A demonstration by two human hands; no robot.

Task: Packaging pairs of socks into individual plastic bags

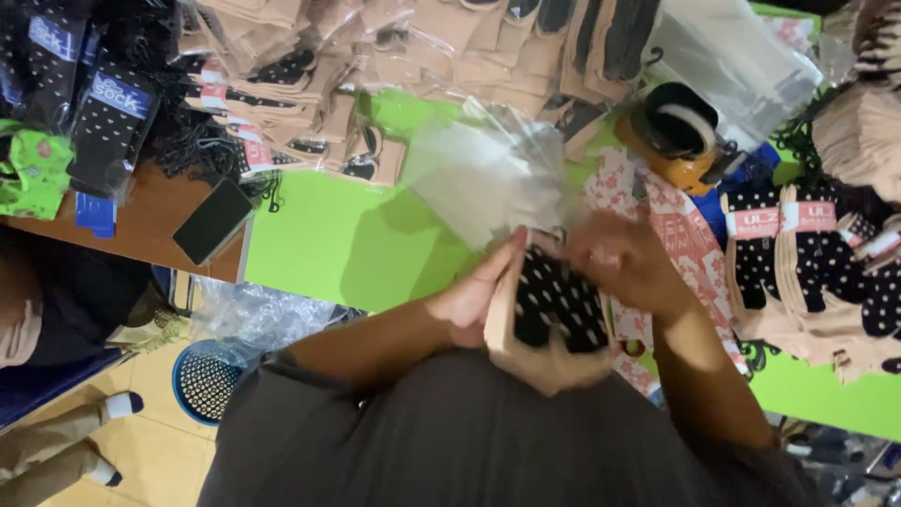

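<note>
Evidently a bagging step: both hands work a folded pair of socks at a clear bag's mouth.

Held above the near edge of the green desk (pixel 319 244), the pair of black, white-dotted socks with beige trim (pixel 554 305) sits between the two hands. The left hand (pixel 474 296) grips the pair's left edge, fingers straight along it. The right hand (pixel 624 263) is closed over the top right corner, where the clear plastic bag (pixel 488 174) rises just above the socks; motion blur hides whether it pinches the bag as well. Judging by this, the socks are about to enter the bag, which calls for holding its mouth open and keeping the pair flat. To the right of the socks lie stacks of packed dotted socks (pixel 807 253); up and right sits a tape dispenser (pixel 676 136).
</note>
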